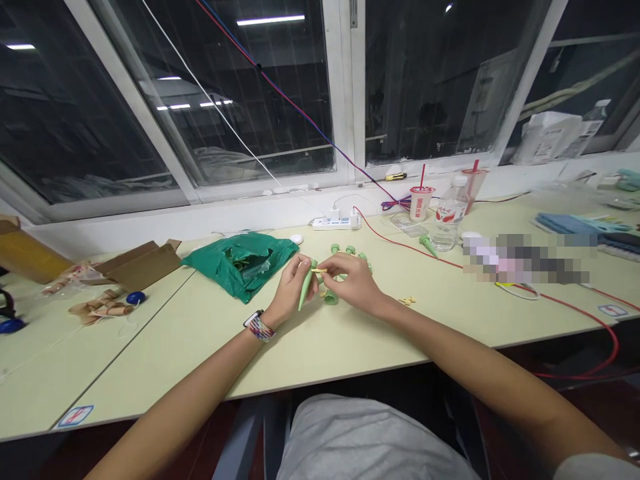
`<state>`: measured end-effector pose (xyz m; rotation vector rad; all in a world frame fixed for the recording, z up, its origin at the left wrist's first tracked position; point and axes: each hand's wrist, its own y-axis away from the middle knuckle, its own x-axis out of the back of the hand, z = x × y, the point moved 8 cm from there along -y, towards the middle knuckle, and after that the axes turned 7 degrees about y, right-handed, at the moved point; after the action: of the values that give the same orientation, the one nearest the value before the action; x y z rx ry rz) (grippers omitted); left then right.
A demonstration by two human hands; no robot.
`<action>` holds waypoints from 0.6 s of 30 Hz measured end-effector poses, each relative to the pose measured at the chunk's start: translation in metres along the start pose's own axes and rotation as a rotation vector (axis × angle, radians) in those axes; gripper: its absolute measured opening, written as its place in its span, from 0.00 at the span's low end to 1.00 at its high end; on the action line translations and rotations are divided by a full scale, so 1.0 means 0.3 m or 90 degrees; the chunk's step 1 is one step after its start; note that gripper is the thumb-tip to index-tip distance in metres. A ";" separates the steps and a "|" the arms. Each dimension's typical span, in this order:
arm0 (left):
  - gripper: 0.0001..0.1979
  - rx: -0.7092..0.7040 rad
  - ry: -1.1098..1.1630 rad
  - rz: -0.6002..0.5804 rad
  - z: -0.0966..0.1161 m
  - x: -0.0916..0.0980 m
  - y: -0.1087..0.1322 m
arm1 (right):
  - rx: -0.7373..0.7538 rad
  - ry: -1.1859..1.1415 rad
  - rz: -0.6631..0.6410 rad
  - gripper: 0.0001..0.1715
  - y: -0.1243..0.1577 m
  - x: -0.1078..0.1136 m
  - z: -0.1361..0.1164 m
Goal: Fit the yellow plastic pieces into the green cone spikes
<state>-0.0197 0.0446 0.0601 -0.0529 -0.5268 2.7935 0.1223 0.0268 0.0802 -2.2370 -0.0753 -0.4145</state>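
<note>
Left hand (289,287): fingers closed around a light-green, tapered, plastic-looking spike (305,292), narrow end pointing down toward the table. The hold leaves the wide upper end exposed, presumably so that it can be worked on from the side.

Right hand (354,279): thumb and fingertips pinch a thin, yellow, stick-like piece (318,271), which lies across the spike's upper end. The fine pinch appears suited to so small a part. Whether the stick-like piece is seated in the spike or merely against it cannot be determined.

Both hands meet above the pale-yellow, smooth-topped table (340,353), near its front edge, likely for close sight and steady support.

Beyond the right hand stand several small, green, round-topped pieces (335,249); 1 green, ring-shaped piece (331,298) lies just below the fingers. Small, yellow, irregular pieces (407,301) lie to the right, apparently kept within reach. A crumpled, dark-green plastic bag (240,260) gapes open at left. 1 further green, pointed spike (429,245) lies beside a clear plastic bottle (447,227).
</note>
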 end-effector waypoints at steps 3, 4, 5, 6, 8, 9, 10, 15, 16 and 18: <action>0.22 0.007 0.002 0.021 -0.002 0.001 0.004 | 0.060 0.059 0.002 0.10 0.007 0.003 -0.023; 0.22 0.005 0.001 0.025 -0.001 0.001 0.005 | 0.076 0.080 0.001 0.10 0.010 0.003 -0.030; 0.22 0.002 -0.002 0.030 0.000 0.001 0.005 | 0.093 0.101 -0.001 0.11 0.013 0.002 -0.038; 0.22 0.000 -0.006 0.035 0.001 0.002 0.005 | 0.112 0.121 -0.004 0.12 0.016 0.000 -0.046; 0.24 -0.009 -0.019 0.054 0.004 0.008 0.005 | 0.152 0.155 -0.012 0.13 0.025 -0.007 -0.064; 0.25 -0.015 -0.028 0.068 0.005 0.014 0.004 | 0.171 0.167 -0.018 0.14 0.029 -0.012 -0.070; 0.27 -0.019 -0.038 0.083 0.005 0.021 0.003 | 0.186 0.177 -0.023 0.14 0.034 -0.017 -0.075; 0.29 -0.016 -0.057 0.144 -0.011 0.049 -0.003 | 0.201 0.204 -0.049 0.15 0.045 -0.039 -0.071; 0.28 -0.009 -0.048 0.151 -0.016 0.051 -0.004 | 0.201 0.201 -0.050 0.14 0.046 -0.040 -0.071; 0.26 0.015 -0.019 0.149 -0.029 0.047 -0.004 | 0.200 0.177 -0.044 0.14 0.047 -0.039 -0.071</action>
<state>-0.0322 0.0529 0.0529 -0.0726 -0.5257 3.0316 0.1081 0.0024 0.0788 -1.8552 -0.0659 -0.6979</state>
